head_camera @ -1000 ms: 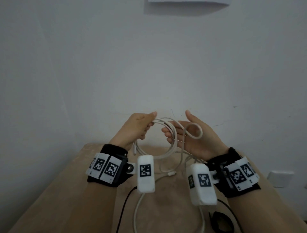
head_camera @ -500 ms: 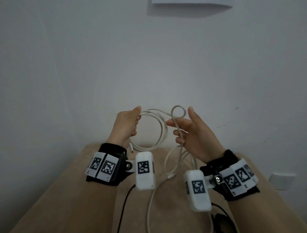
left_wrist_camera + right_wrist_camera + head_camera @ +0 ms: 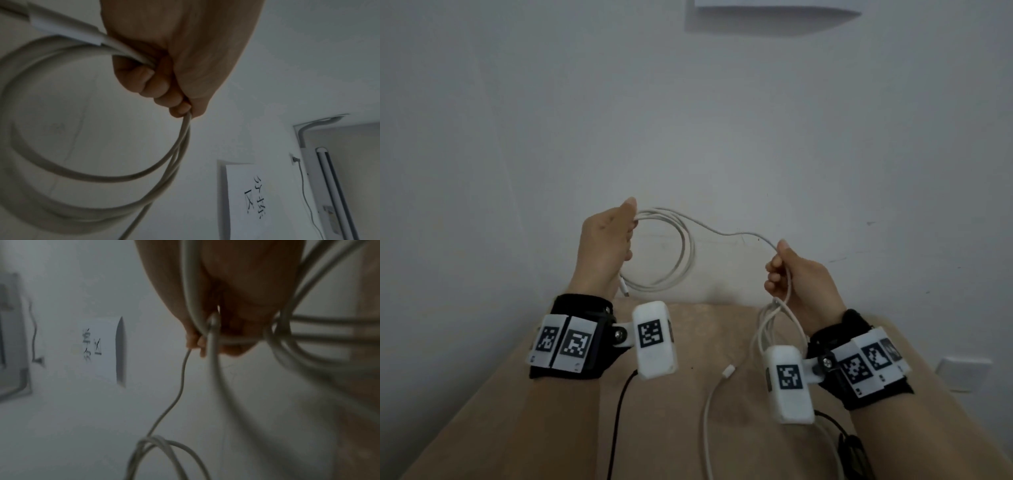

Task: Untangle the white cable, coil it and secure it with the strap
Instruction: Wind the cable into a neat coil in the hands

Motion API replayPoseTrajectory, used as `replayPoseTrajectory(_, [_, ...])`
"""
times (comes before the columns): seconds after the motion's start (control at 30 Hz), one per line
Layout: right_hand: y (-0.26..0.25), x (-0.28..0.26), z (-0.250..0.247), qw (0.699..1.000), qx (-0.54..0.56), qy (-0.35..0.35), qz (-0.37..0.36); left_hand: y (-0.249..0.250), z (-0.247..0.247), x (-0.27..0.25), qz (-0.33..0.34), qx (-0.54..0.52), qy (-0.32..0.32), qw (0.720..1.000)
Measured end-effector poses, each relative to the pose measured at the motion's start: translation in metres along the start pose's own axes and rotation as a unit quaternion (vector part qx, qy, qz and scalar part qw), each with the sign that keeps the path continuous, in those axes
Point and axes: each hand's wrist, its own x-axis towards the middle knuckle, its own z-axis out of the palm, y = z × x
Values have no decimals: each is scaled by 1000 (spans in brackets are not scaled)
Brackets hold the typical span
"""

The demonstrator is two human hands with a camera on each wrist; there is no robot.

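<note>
White cable hangs in round loops from the left hand, whose fingers curl tight around the bundle, one plug dangling just below its wrist. From the loops a single strand runs across to the right hand, which pinches it; looser loops droop below that hand toward the beige worktop, where the other plug lies.
</note>
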Motion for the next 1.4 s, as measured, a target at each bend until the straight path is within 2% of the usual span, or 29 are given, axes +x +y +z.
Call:
replayPoseTrajectory(0.1, [-3, -6, 1, 994, -95, -47, 26, 8, 0, -2, 11, -39, -10, 999])
replayPoseTrajectory(0.17, [-9, -12, 3, 980, -185, -73, 21, 11, 1, -3, 13, -40, -22, 999])
replayPoseTrajectory(0.3, [-32, -24, 7, 909, -400, -99, -62, 16, 4, -7, 53, 26, -44, 997])
replayPoseTrajectory(0.43, [-56, -49, 24, 890, -405, -143, -152, 26, 13, -18, 106, 85, -93, 986])
replayPoseTrajectory(0.57, [-53, -60, 38, 849, -460, -195, -169, 38, 23, -31, 135, 93, -137, 977])
replayPoseTrajectory(0.63, [-42, -57, 43, 856, -441, -201, -180, 40, 27, -34, 115, 63, -151, 980])
replayPoseTrajectory(0.73, [-26, -50, 47, 901, -345, -176, -196, 38, 33, -35, 78, 15, -167, 983])
replayPoseTrajectory(0.83, [-19, -41, 44, 963, -170, -156, -142, 33, 37, -33, 22, -38, -170, 984])
replayPoseTrajectory(0.9, [-18, -38, 42, 981, -47, -168, -91, 31, 39, -32, -19, -71, -167, 983])
replayPoseTrajectory(1.0, [-19, -38, 42, 981, 47, -184, -49, 29, 41, -32, -64, -92, -158, 981])
replayPoseTrajectory(1.13, [-18, -35, 41, 970, 107, -219, -20, 26, 40, -30, -100, -116, -155, 976])
replayPoseTrajectory(1.27, [-18, -33, 39, 975, 85, -199, -48, 24, 41, -30, -123, -124, -173, 969])
replayPoseTrajectory(1.4, [-16, -31, 39, 982, 48, -155, -92, 21, 39, -27, -158, -148, -228, 949])
